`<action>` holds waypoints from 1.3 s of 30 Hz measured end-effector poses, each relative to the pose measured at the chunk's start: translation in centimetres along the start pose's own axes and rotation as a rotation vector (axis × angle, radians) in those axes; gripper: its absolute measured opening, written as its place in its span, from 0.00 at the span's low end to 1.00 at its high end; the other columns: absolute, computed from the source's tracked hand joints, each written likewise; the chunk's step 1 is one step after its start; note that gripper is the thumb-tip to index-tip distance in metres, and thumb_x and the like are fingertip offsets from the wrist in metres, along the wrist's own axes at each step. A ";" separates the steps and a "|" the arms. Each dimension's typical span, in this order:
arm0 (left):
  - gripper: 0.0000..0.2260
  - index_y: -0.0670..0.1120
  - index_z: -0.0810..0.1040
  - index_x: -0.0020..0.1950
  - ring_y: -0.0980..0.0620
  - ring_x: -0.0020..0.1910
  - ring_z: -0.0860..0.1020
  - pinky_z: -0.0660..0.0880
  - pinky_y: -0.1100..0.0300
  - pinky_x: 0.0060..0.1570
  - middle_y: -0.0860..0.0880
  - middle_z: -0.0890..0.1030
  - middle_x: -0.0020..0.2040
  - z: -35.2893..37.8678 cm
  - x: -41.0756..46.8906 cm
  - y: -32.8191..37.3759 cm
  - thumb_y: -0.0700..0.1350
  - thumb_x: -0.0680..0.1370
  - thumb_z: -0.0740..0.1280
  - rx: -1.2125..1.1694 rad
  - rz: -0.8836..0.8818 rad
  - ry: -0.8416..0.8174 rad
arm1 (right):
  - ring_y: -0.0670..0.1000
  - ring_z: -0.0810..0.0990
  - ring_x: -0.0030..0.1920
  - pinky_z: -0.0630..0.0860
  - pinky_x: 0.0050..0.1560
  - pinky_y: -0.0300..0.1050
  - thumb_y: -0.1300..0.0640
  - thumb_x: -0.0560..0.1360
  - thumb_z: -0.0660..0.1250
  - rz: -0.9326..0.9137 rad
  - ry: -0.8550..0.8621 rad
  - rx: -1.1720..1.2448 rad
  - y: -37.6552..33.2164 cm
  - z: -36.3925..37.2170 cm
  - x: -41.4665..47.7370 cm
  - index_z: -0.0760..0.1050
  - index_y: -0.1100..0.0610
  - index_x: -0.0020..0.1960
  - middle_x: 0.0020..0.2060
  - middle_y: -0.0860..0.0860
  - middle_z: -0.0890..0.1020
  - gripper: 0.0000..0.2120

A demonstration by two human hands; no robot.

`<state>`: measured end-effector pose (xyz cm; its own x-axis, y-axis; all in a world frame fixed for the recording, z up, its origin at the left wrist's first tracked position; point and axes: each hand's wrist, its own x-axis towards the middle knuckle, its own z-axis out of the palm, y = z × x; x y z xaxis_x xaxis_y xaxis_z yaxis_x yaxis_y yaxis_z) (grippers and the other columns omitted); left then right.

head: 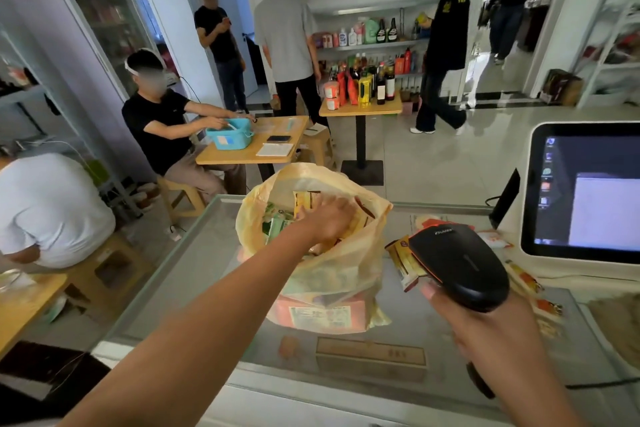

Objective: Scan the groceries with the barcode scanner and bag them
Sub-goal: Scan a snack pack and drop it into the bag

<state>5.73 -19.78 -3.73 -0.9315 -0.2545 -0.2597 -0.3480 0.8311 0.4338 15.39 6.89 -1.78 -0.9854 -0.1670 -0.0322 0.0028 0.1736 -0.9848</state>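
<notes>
A yellow plastic bag [332,274] stands open on the glass counter [194,274], filled with several snack packets. My left hand [329,218] reaches into the bag's mouth, fingers spread flat over the packets inside. My right hand [491,329] grips a black barcode scanner [457,267], its head pointing toward the bag. A gold and red packet [403,265] lies just left of the scanner head, beside the bag. More packets [526,279] lie on the counter at the right.
A white checkout screen [585,191] stands at the right of the counter. Beyond the counter are wooden tables [277,149], stools, seated and standing people, and shelves with bottles [370,35]. A box shows under the glass [370,354].
</notes>
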 end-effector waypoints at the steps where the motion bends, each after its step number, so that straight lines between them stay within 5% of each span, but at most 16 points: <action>1: 0.22 0.53 0.65 0.77 0.41 0.78 0.57 0.46 0.33 0.74 0.47 0.62 0.79 -0.4 -0.3 0.2 0.55 0.85 0.46 -0.023 0.007 0.026 | 0.55 0.77 0.31 0.74 0.37 0.51 0.53 0.67 0.77 0.006 -0.008 0.009 0.0 -0.1 0.0 0.77 0.36 0.41 0.24 0.48 0.78 0.14; 5: 0.16 0.51 0.75 0.69 0.46 0.57 0.80 0.79 0.51 0.56 0.50 0.77 0.65 -2.8 -2.2 1.3 0.49 0.85 0.55 -0.129 0.047 0.195 | 0.53 0.77 0.33 0.74 0.38 0.50 0.53 0.67 0.78 0.036 -0.016 0.020 0.4 -0.4 0.2 0.79 0.42 0.41 0.24 0.46 0.78 0.09; 8: 0.10 0.52 0.81 0.57 0.55 0.46 0.81 0.77 0.62 0.46 0.54 0.83 0.52 -3.5 -3.8 3.1 0.50 0.83 0.61 -0.156 0.228 0.439 | 0.52 0.75 0.31 0.72 0.38 0.49 0.55 0.67 0.77 0.053 -0.012 0.033 0.7 -0.7 0.6 0.79 0.51 0.41 0.23 0.46 0.78 0.07; 12: 0.05 0.51 0.81 0.50 0.65 0.43 0.76 0.69 0.76 0.41 0.62 0.78 0.42 -2.4 -5.3 5.9 0.46 0.82 0.66 -0.218 0.506 0.409 | 0.49 0.73 0.25 0.71 0.33 0.45 0.55 0.69 0.76 0.051 -0.002 0.055 0.1 -1.3 1.7 0.77 0.55 0.40 0.21 0.48 0.75 0.08; 16: 0.05 0.46 0.83 0.51 0.62 0.42 0.77 0.69 0.75 0.42 0.60 0.78 0.42 -0.1 -5.2 8.5 0.44 0.81 0.67 -0.194 0.614 0.311 | 0.46 0.69 0.20 0.69 0.25 0.39 0.56 0.72 0.73 0.013 -0.005 0.101 -1.5 -2.3 2.9 0.72 0.54 0.33 0.19 0.49 0.72 0.13; 21: 0.06 0.46 0.83 0.52 0.57 0.46 0.81 0.77 0.61 0.49 0.55 0.83 0.45 3.5 -4.1 11.2 0.44 0.81 0.66 -0.219 0.661 0.242 | 0.50 0.70 0.23 0.70 0.31 0.45 0.57 0.73 0.73 0.036 0.017 0.245 -1.7 -4.2 5.1 0.75 0.56 0.37 0.23 0.50 0.72 0.09; 25: 0.06 0.49 0.79 0.51 0.57 0.46 0.80 0.73 0.72 0.46 0.57 0.79 0.44 7.2 -2.8 12.8 0.39 0.80 0.65 -0.274 0.515 0.206 | 0.51 0.70 0.24 0.70 0.30 0.44 0.59 0.73 0.72 0.116 0.011 0.317 0.3 -5.1 5.9 0.76 0.57 0.39 0.24 0.52 0.72 0.07; 30: 0.22 0.45 0.68 0.71 0.44 0.57 0.79 0.78 0.50 0.57 0.43 0.77 0.62 13.2 3.0 11.3 0.41 0.78 0.68 -0.462 -0.041 0.130 | 0.52 0.72 0.25 0.72 0.35 0.47 0.58 0.72 0.72 0.285 0.076 0.364 4.1 -6.2 5.8 0.75 0.58 0.37 0.26 0.54 0.74 0.09; 34: 0.28 0.37 0.61 0.73 0.44 0.48 0.78 0.74 0.60 0.34 0.38 0.71 0.69 17.2 5.8 10.4 0.45 0.78 0.69 -0.601 -0.440 0.102 | 0.51 0.72 0.25 0.72 0.32 0.45 0.58 0.73 0.72 0.390 0.069 0.415 6.8 -7.2 5.3 0.74 0.58 0.37 0.27 0.54 0.74 0.10; 36: 0.34 0.37 0.58 0.75 0.38 0.65 0.72 0.73 0.56 0.52 0.38 0.65 0.72 18.7 7.3 10.1 0.52 0.78 0.69 -0.556 -0.547 0.099 | 0.50 0.71 0.25 0.72 0.30 0.44 0.58 0.74 0.71 0.413 0.052 0.413 7.9 -8.1 5.2 0.73 0.59 0.37 0.27 0.54 0.73 0.10; 39: 0.40 0.39 0.59 0.73 0.37 0.67 0.68 0.70 0.47 0.64 0.37 0.65 0.69 20.3 9.1 9.2 0.56 0.72 0.74 -0.485 -0.684 0.104 | 0.51 0.71 0.24 0.71 0.31 0.43 0.59 0.74 0.71 0.415 0.036 0.388 9.3 -9.2 5.8 0.73 0.59 0.38 0.26 0.55 0.72 0.10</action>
<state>-3.82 -4.39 -19.57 -0.4957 -0.6884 -0.5295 -0.8236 0.1791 0.5382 8.16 16.48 -9.55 -0.8934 -0.1269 -0.4309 0.4468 -0.1525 -0.8815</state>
